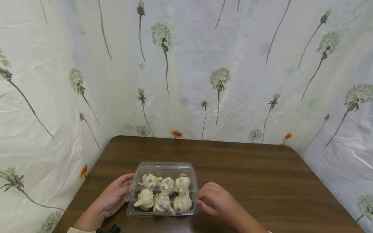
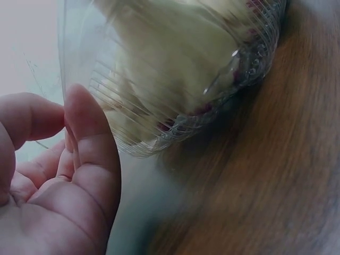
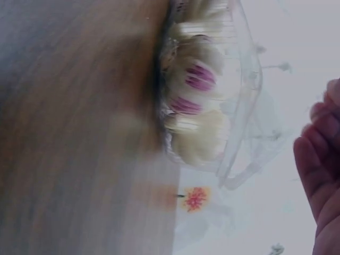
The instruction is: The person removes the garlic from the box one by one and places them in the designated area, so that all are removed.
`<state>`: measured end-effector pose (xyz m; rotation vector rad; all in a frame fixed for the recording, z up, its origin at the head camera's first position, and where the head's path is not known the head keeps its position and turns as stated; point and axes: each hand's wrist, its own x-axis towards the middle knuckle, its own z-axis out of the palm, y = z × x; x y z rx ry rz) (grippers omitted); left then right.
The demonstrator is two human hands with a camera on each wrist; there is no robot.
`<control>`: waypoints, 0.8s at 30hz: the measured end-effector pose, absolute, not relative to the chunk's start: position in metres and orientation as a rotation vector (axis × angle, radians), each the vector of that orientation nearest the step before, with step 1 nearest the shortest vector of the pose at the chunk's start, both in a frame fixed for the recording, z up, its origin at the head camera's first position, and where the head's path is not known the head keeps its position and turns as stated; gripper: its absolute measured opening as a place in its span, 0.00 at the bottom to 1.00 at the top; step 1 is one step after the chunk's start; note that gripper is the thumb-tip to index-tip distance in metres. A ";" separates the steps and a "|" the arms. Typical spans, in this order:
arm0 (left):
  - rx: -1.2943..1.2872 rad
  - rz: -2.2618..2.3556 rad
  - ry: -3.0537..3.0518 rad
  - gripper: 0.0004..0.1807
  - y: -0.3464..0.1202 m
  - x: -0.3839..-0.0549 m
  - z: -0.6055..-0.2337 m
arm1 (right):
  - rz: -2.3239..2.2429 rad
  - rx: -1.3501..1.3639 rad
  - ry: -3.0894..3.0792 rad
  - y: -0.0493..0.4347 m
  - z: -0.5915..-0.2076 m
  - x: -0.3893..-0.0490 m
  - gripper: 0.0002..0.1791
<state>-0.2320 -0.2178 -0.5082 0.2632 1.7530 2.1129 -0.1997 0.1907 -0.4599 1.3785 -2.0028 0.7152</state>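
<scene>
A clear plastic clamshell box point(image 1: 163, 166) lies on the brown table, with several whitish garlic bulbs point(image 1: 162, 203) inside, some streaked purple. Whether its lid is fully closed I cannot tell. At the box's left side, my left hand point(image 1: 115, 195) pinches the thin plastic edge between thumb and finger, which the left wrist view shows up close. Beside the right side is my right hand point(image 1: 218, 200), fingers loosely bent. In the right wrist view, the fingers point(image 3: 313, 164) are apart from the box and hold nothing.
The dark wood-grain table point(image 1: 256, 171) extends behind the box and to its right. A pale curtain point(image 1: 186, 64) printed with dandelions surrounds the table at the back and both sides. A black strap point(image 1: 112, 229) shows at the left wrist.
</scene>
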 end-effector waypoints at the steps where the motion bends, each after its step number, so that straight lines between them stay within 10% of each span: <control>1: 0.263 2.109 1.755 0.35 -0.218 -0.232 -0.508 | 0.729 1.368 -1.989 0.191 -0.459 -0.200 0.04; 24: 0.227 2.144 1.674 0.35 -0.221 -0.232 -0.509 | 1.047 1.050 -2.116 0.184 -0.456 -0.222 0.17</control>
